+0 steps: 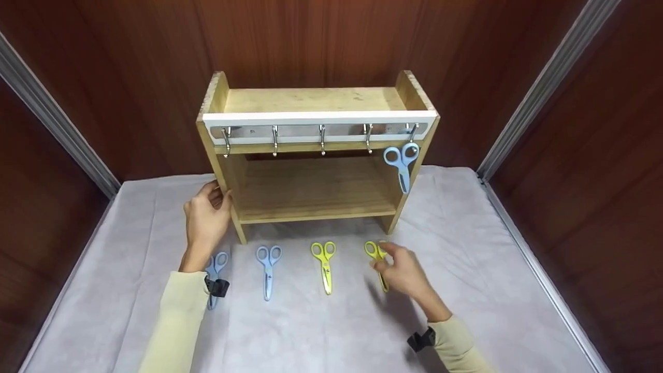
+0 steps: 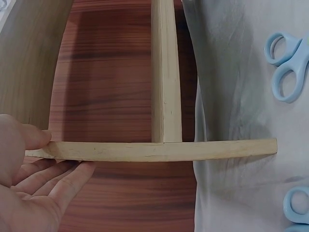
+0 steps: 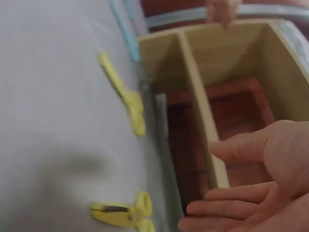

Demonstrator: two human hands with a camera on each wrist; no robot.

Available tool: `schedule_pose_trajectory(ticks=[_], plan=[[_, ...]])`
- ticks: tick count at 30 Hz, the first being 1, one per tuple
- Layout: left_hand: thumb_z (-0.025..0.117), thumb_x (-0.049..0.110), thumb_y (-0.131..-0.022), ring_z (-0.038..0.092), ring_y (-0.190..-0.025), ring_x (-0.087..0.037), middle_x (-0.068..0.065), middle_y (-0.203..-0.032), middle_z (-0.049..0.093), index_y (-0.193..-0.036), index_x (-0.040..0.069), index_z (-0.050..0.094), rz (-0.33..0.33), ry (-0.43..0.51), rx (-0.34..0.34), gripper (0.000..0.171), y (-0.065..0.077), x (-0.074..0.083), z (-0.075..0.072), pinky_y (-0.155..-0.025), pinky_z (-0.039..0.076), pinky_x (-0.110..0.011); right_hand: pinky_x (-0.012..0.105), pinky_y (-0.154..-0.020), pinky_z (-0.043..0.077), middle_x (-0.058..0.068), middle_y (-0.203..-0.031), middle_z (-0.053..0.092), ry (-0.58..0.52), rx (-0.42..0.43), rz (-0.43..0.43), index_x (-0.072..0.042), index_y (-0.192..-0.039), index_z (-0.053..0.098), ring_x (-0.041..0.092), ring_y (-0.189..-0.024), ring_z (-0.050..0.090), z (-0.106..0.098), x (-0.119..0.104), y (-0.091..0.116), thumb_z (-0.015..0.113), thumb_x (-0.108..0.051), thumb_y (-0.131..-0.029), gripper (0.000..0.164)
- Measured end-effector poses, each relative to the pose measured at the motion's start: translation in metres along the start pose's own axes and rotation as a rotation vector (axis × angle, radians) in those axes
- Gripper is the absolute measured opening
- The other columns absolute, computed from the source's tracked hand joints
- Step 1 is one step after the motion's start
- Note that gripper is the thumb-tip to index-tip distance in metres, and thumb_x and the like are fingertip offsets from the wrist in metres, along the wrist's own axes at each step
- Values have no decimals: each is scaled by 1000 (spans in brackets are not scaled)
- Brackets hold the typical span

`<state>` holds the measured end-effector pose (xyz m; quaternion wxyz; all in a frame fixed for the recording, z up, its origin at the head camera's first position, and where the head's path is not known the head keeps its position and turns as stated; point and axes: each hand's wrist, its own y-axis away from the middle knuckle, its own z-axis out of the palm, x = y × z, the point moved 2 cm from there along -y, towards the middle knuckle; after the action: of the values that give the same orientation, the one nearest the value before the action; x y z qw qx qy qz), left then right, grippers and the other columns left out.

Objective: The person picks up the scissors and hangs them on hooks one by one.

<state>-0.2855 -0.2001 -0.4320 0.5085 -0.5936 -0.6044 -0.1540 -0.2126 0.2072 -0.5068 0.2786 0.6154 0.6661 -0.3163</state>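
Observation:
My left hand [image 1: 207, 217] grips the left side panel of a small wooden shelf [image 1: 317, 215]. In the left wrist view the thumb lies on the panel's inner face and the fingers on its outer face. My right hand [image 1: 406, 272] hovers over the rightmost yellow scissors [image 3: 126, 217], its thumb and fingers apart with nothing between them. Another pair of yellow scissors [image 1: 326, 265] lies to the left on the cloth. Further left are blue scissors [image 1: 268, 269], then more blue scissors [image 1: 213, 269] partly hidden by my left wrist.
Along the shelf's front top runs a white rail [image 1: 318, 118] with several metal hooks [image 1: 322, 139]. Blue scissors [image 1: 402, 165] hang from the rightmost hook. Grey cloth [image 1: 290, 336] covers the table. Dark wood-grain walls [image 1: 311, 41] stand at the back and both sides.

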Motion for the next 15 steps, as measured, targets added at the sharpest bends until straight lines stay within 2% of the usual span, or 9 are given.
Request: schedule_pose_trajectory(ticks=[2,4,5,7,10,11,13,15], plan=[[66,12,-102,77,-109,-39,-28,-118,76,-129,-5,69,4,3,8,33,-1,0,-2,-93,64,-49,49,-82,64,26,-110,76,69,-16,-11,9,-125,67,34,-91,74,10,-1,2,75,-3,-89,39],[66,11,-101,77,-108,-40,-29,-117,76,-128,-6,70,8,7,16,32,-1,1,-3,-93,64,-50,47,-71,61,22,-96,73,144,-31,-20,8,-116,67,32,-81,69,19,-2,3,75,-3,-89,30],[66,11,-101,77,-108,-40,-29,-117,76,-128,-6,70,10,8,20,32,-1,0,-3,-93,64,-50,50,-71,62,25,-97,71,190,-37,-33,10,-114,65,37,-81,70,24,-2,3,75,-2,-89,30],[66,11,-101,77,-108,-40,-29,-117,76,-128,-6,69,9,12,19,33,0,0,-3,-93,64,-49,58,-86,61,34,-107,69,288,-38,-48,12,-114,63,50,-98,70,32,-2,4,76,-4,-88,33],[66,12,-101,77,-109,-40,-29,-118,76,-129,-6,69,0,12,12,34,0,0,-2,-94,64,-49,67,-102,54,48,-128,58,394,-9,-43,23,-124,57,66,-117,59,42,0,5,78,-8,-87,53],[66,12,-101,77,-109,-40,-29,-118,76,-129,-6,69,-3,12,9,34,0,-1,-1,-94,64,-49,68,-103,53,50,-130,55,413,7,-44,26,-127,55,68,-117,58,44,0,5,78,-10,-86,59],[66,12,-101,77,-109,-39,-28,-118,76,-129,-6,69,-8,9,7,34,1,-1,0,-94,64,-49,67,-100,53,49,-125,56,445,35,-35,27,-125,55,65,-114,57,48,2,6,78,-12,-85,61],[66,13,-101,77,-109,-39,-28,-118,76,-129,-6,69,-8,10,6,34,1,0,0,-94,64,-49,68,-95,53,48,-117,58,495,67,-59,29,-122,55,64,-110,58,53,7,5,74,-12,-85,58]])
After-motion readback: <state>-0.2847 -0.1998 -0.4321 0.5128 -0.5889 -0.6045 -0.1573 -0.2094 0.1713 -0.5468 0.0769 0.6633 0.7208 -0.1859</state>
